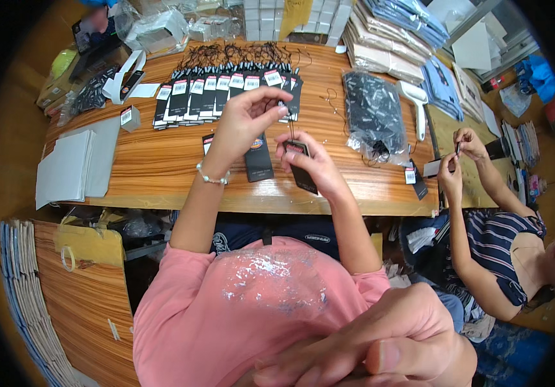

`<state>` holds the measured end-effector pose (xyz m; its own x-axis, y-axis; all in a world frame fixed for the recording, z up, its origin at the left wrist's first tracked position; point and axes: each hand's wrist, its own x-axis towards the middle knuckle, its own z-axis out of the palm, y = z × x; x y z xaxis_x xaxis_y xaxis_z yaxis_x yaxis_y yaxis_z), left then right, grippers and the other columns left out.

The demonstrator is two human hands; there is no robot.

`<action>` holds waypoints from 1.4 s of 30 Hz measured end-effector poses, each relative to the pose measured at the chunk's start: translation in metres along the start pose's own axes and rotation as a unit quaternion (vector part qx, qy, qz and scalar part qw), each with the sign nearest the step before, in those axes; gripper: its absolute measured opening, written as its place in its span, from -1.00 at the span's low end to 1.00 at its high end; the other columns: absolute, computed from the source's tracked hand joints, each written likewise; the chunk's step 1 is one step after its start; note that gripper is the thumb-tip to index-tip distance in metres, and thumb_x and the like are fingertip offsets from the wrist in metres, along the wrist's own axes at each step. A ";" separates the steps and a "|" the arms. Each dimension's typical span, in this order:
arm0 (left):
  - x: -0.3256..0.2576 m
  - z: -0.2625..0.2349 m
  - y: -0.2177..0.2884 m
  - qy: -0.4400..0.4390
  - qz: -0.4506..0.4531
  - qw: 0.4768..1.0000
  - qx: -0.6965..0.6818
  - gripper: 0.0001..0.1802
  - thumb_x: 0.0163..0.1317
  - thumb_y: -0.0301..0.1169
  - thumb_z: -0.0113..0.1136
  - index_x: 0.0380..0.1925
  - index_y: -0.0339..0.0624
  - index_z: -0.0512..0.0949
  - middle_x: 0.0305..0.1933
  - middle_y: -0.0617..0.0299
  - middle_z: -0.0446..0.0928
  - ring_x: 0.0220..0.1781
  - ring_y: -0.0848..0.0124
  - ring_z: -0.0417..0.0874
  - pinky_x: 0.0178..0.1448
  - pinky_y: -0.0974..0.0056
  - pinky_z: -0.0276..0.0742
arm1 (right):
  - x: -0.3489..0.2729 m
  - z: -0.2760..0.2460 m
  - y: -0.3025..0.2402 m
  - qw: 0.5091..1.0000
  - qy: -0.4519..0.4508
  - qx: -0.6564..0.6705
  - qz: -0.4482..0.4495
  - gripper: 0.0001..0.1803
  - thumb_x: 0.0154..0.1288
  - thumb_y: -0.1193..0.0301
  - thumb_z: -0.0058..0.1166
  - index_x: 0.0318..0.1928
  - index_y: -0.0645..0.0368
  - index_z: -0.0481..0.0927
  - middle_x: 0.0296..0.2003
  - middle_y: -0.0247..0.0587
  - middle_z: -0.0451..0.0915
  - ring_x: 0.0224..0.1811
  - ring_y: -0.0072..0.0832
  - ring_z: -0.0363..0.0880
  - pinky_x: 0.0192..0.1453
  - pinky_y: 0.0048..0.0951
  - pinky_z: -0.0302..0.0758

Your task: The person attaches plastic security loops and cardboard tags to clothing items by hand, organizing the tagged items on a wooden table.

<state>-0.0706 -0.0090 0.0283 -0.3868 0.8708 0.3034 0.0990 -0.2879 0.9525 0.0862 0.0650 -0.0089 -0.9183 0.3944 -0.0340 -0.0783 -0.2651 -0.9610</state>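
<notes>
My left hand (245, 122), with a beaded bracelet at the wrist, is raised over the table and pinches a thin black tag string (292, 126) near its small end piece. The string runs down to a black hang tag (302, 175), held between the thumb and fingers of my right hand (321, 165). Just left of it another black hang tag (259, 162) with an orange and blue emblem lies on the table. Farther back, a fanned row of black hang tags (195, 98) with white stickers has its strings spread out behind.
The wood-grain table (161, 187) carries a plastic bag of black strings (373, 106), a white handheld tool (414, 106), stacked folded garments (380, 48) and white papers (65, 164). A co-worker's hands (461, 151) hold something small at right. Another large hand (380, 348) looms close below.
</notes>
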 end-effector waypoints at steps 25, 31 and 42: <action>-0.005 -0.060 0.011 0.057 -0.004 0.998 0.015 -0.80 0.07 -0.56 0.15 -0.24 -0.31 0.53 -0.30 0.28 0.55 -0.30 0.59 0.54 -0.18 0.48 0.50 | 0.021 0.038 -0.003 0.999 0.011 0.026 -0.040 -0.58 0.26 0.55 -0.16 0.12 0.17 0.14 -0.28 -0.09 0.46 -0.41 -0.44 0.57 -0.33 -0.49 0.54; 0.055 -0.116 0.022 -0.026 -0.052 0.990 0.127 -0.77 0.10 -0.41 0.17 -0.21 -0.20 0.53 -0.44 0.36 0.50 -0.48 0.65 0.49 -0.39 0.58 0.37 | 0.103 0.028 -0.009 0.980 0.010 -0.154 -0.127 -0.70 0.17 0.59 -0.04 -0.05 0.19 0.34 -0.44 -0.41 0.45 -0.37 -0.73 0.42 -0.35 -0.69 0.37; 0.209 -0.147 -0.039 -0.161 0.002 0.949 0.270 -0.81 0.02 -0.48 0.18 -0.33 -0.31 0.58 -0.40 0.24 0.59 -0.35 0.55 0.55 -0.30 0.45 0.44 | 0.218 -0.051 -0.021 0.974 -0.009 -0.223 0.034 -0.72 0.05 0.59 0.10 -0.18 0.22 0.40 -0.44 -0.37 0.51 -0.42 -0.62 0.51 -0.47 -0.61 0.47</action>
<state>-0.2895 0.1255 0.0507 -0.0937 0.9721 0.2152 0.5887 -0.1203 0.7993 -0.0922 0.2018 -0.0099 -0.9223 0.3734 -0.1000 0.1548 0.1197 -0.9807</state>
